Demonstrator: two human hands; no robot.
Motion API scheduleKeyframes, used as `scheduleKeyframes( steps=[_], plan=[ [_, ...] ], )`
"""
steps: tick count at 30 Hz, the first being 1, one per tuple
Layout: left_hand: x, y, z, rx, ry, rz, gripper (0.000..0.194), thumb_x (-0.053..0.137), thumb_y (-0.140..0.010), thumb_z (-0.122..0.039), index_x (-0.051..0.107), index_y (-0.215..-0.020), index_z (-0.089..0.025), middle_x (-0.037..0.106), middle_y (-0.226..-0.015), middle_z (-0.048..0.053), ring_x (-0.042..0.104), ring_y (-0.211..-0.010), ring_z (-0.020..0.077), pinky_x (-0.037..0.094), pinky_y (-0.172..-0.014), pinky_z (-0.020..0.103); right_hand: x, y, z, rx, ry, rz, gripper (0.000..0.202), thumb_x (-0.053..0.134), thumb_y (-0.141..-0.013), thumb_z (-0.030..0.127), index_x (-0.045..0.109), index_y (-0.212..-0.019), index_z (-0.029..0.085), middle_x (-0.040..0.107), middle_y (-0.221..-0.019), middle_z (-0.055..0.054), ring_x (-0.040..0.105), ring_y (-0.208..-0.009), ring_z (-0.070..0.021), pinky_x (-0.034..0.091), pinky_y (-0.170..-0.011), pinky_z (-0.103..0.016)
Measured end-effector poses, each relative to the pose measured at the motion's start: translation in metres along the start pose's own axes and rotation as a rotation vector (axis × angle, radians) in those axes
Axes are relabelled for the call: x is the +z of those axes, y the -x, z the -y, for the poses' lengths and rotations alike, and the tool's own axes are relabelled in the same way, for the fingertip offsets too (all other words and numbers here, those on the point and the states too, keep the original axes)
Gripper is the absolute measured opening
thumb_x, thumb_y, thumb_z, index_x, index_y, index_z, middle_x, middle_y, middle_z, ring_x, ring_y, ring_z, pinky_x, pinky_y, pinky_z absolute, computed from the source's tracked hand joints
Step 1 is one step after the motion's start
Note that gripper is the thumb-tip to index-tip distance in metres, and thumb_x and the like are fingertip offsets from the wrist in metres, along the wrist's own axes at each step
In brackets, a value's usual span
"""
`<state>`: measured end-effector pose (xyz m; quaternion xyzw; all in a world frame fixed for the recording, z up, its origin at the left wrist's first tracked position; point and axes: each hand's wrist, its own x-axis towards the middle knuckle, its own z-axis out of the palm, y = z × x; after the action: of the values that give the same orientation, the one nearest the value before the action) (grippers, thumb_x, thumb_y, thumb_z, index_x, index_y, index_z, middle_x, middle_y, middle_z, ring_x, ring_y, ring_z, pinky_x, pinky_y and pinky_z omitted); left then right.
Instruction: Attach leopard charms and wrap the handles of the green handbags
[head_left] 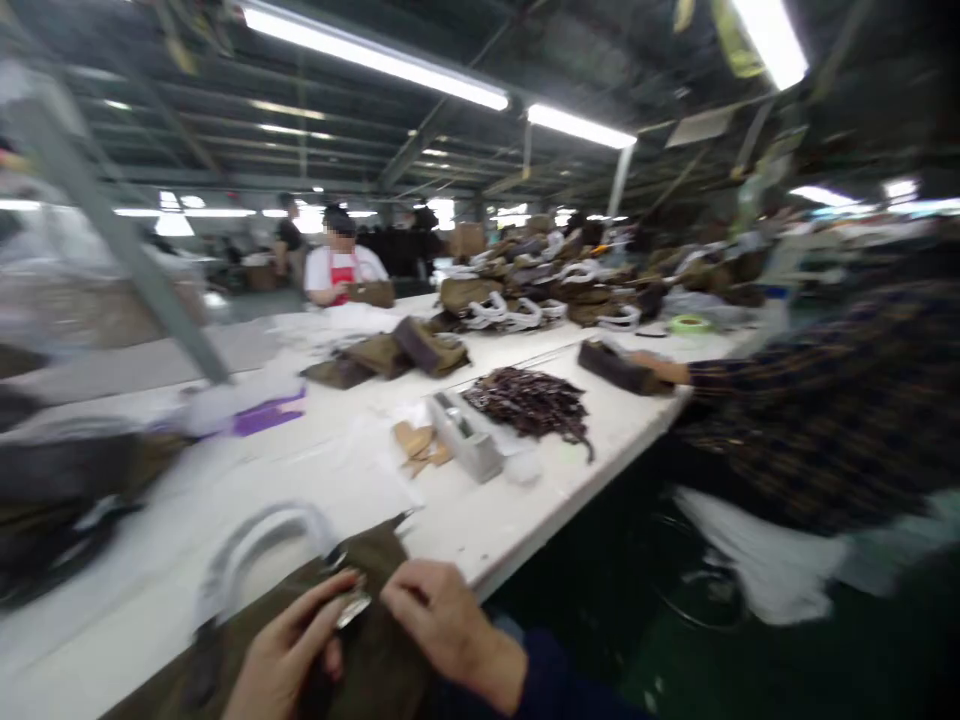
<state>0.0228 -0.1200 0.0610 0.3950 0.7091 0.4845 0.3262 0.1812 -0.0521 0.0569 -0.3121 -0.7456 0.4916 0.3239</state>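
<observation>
In the near foreground an olive-brown handbag (375, 660) lies at the table's edge, tilted towards me. Its curved handle (262, 530) is wrapped in white and arches over the tabletop. My left hand (289, 655) pinches a shiny metal fitting (354, 605) on the bag's upper part, thumb and fingers closed round it. Just right of it, my right hand (454, 625) is curled with its fingertips together against the bag's fabric. Whatever it grips is hidden by the fingers and blur.
On the white table (315, 450) are a grey tape dispenser (469, 440), tan pieces (420, 445), a heap of dark straps (529, 400) and piled bags (540, 280). At right, a co-worker's plaid sleeve (787, 370) reaches to a dark pouch (619, 368). Another person (345, 265) stands beyond.
</observation>
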Motion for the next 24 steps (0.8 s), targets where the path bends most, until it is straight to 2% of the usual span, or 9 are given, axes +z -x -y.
scheduleKeyframes(
  steps=[1, 3, 7, 11, 13, 16, 19, 21, 24],
  plan=[
    [-0.013, 0.004, 0.005, -0.039, 0.05, 0.0, 0.049, 0.055, -0.086, -0.059, 0.069, -0.108, -0.018, 0.056, -0.051, -0.003, 0.055, -0.053, 0.0165, 0.046, -0.053, 0.027, 0.005, -0.001, -0.005, -0.019, 0.038, 0.008, 0.02, 0.056, -0.088, 0.033, 0.065, -0.073, 0.024, 0.064, -0.074, 0.0, 0.058, -0.072, -0.0194, 0.046, -0.068, -0.034],
    [-0.025, 0.008, 0.009, -0.074, 0.205, 0.017, 0.051, 0.054, -0.087, -0.059, 0.069, -0.108, -0.015, 0.053, -0.047, -0.004, 0.049, -0.047, 0.0129, 0.038, -0.049, 0.023, 0.006, -0.003, -0.016, -0.055, 0.065, 0.042, 0.022, 0.052, -0.092, 0.031, 0.066, -0.078, 0.022, 0.064, -0.077, -0.001, 0.057, -0.072, -0.0173, 0.044, -0.067, -0.031],
    [-0.018, 0.004, 0.008, -0.059, 0.317, 0.025, 0.049, 0.058, -0.086, -0.056, 0.072, -0.1, -0.011, 0.054, -0.047, -0.003, 0.046, -0.041, 0.0085, 0.032, -0.045, 0.019, -0.014, -0.006, -0.019, -0.035, 0.067, 0.142, 0.023, 0.053, -0.093, 0.036, 0.068, -0.082, 0.022, 0.065, -0.079, -0.001, 0.058, -0.073, -0.0162, 0.044, -0.063, -0.027],
    [-0.014, 0.003, 0.009, -0.024, 0.314, 0.044, 0.045, 0.057, -0.088, -0.054, 0.073, -0.095, -0.012, 0.053, -0.047, -0.003, 0.045, -0.039, 0.008, 0.03, -0.043, 0.018, -0.023, -0.034, 0.007, -0.066, 0.063, 0.02, 0.02, 0.058, -0.089, 0.037, 0.07, -0.092, 0.022, 0.069, -0.09, -0.004, 0.06, -0.074, -0.0167, 0.045, -0.061, -0.027],
    [-0.015, 0.003, 0.011, -0.013, 0.3, 0.047, 0.045, 0.057, -0.089, -0.053, 0.073, -0.094, -0.012, 0.053, -0.046, -0.003, 0.045, -0.039, 0.0085, 0.029, -0.043, 0.019, -0.011, -0.054, 0.023, -0.123, 0.071, 0.031, 0.017, 0.06, -0.088, 0.033, 0.072, -0.089, 0.02, 0.07, -0.087, -0.004, 0.06, -0.072, -0.0159, 0.046, -0.064, -0.027],
    [-0.015, 0.003, 0.015, 0.024, 0.285, 0.029, 0.043, 0.058, -0.089, -0.052, 0.071, -0.087, -0.012, 0.053, -0.045, -0.003, 0.045, -0.039, 0.0087, 0.029, -0.044, 0.019, 0.021, -0.079, 0.041, -0.174, 0.116, 0.19, 0.011, 0.065, -0.083, 0.026, 0.073, -0.088, 0.02, 0.071, -0.082, -0.002, 0.062, -0.074, -0.0159, 0.046, -0.068, -0.027],
    [-0.014, 0.002, 0.019, 0.051, 0.287, 0.015, 0.044, 0.058, -0.089, -0.053, 0.066, -0.074, -0.012, 0.054, -0.044, -0.001, 0.045, -0.038, 0.0088, 0.029, -0.045, 0.02, 0.05, -0.088, 0.047, -0.221, 0.151, 0.291, 0.01, 0.064, -0.081, 0.02, 0.073, -0.078, 0.02, 0.071, -0.076, -0.001, 0.061, -0.072, -0.0158, 0.045, -0.069, -0.027],
    [-0.013, 0.002, 0.02, 0.049, 0.302, 0.017, 0.044, 0.059, -0.088, -0.053, 0.065, -0.071, -0.013, 0.053, -0.043, -0.002, 0.045, -0.037, 0.009, 0.028, -0.044, 0.02, 0.057, -0.088, 0.045, -0.201, 0.072, 0.314, 0.014, 0.061, -0.082, 0.02, 0.071, -0.072, 0.019, 0.069, -0.071, 0.0, 0.06, -0.068, -0.0145, 0.045, -0.066, -0.025],
    [-0.012, 0.004, 0.017, 0.047, 0.295, 0.006, 0.038, 0.061, -0.087, -0.049, 0.067, -0.08, -0.013, 0.051, -0.045, -0.004, 0.043, -0.037, 0.0077, 0.029, -0.044, 0.02, 0.044, -0.087, 0.037, -0.028, -0.186, 0.323, 0.021, 0.059, -0.085, 0.032, 0.07, -0.075, 0.017, 0.067, -0.068, -0.001, 0.054, -0.055, -0.0112, 0.041, -0.051, -0.021]
  ],
)
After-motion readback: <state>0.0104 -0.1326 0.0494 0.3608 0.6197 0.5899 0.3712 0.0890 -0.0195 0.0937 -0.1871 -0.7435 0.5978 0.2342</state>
